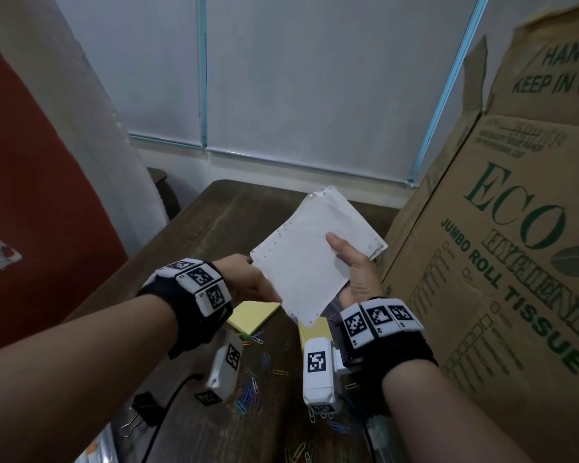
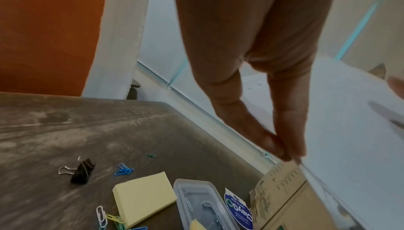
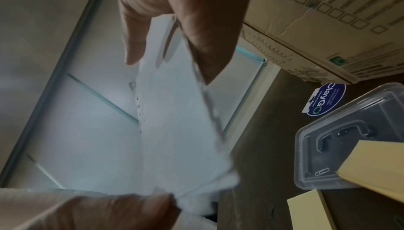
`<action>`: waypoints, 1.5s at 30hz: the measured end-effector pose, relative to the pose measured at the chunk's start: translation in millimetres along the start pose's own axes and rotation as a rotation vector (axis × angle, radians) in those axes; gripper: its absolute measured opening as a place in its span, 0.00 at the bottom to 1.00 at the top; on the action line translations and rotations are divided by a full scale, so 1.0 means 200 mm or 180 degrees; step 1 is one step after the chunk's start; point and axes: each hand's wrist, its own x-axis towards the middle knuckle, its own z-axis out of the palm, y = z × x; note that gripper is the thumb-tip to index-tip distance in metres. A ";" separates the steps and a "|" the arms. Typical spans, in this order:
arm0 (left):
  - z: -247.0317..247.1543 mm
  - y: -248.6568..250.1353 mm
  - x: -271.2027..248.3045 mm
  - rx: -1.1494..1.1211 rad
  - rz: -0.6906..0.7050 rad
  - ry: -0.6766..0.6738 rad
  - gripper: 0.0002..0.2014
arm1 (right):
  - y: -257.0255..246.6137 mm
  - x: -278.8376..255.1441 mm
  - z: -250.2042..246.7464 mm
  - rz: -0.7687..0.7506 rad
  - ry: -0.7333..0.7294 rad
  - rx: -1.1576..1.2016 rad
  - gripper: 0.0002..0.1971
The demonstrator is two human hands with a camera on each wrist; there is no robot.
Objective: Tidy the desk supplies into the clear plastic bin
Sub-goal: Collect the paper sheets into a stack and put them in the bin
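Both forearms are bare, with no sleeves in sight. Each wrist carries a black fabric wrist wrap, the left wrap [image 1: 194, 315] and the right wrap [image 1: 395, 349], reaching partly over the back of the left hand [image 1: 248, 279] and the right hand [image 1: 358, 272]. Along the top of each wrap runs a row of white square blocks printed with black-and-white fiducial markers. Under each wrist hangs a white boxy camera module, the left module [image 1: 224, 365] and the right module [image 1: 318, 369], each bearing more such markers. A thin black cable [image 1: 168, 406] trails from the left module.
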 end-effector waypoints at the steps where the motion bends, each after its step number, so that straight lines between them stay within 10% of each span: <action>1: -0.01 0.01 -0.01 -0.0068 0.0011 0.0048 0.29 | -0.01 0.00 -0.01 -0.0021 0.0031 -0.0018 0.31; 13: -0.04 0.10 0.02 0.1607 0.0892 0.1014 0.36 | 0.01 0.02 -0.03 -0.0105 0.0233 -0.0305 0.30; 20: 0.00 0.15 -0.02 0.2760 0.0906 0.0549 0.28 | -0.01 0.01 -0.01 0.0174 -0.0029 -0.0435 0.16; 30: -0.06 0.18 -0.03 0.0725 0.0945 0.0144 0.09 | 0.00 -0.03 0.01 0.0378 -0.0425 -0.1237 0.17; 35: -0.06 0.12 0.00 0.0853 0.1032 0.0534 0.07 | 0.01 0.03 0.04 -0.0120 0.0335 -0.1155 0.23; 40: 0.00 0.11 -0.03 0.1635 0.0945 0.0243 0.06 | 0.01 0.02 0.07 -0.0073 0.0026 -0.1562 0.19; 45: -0.04 0.12 -0.02 0.0783 0.0905 0.0483 0.13 | -0.03 0.00 0.05 -0.0135 -0.0146 -0.1720 0.26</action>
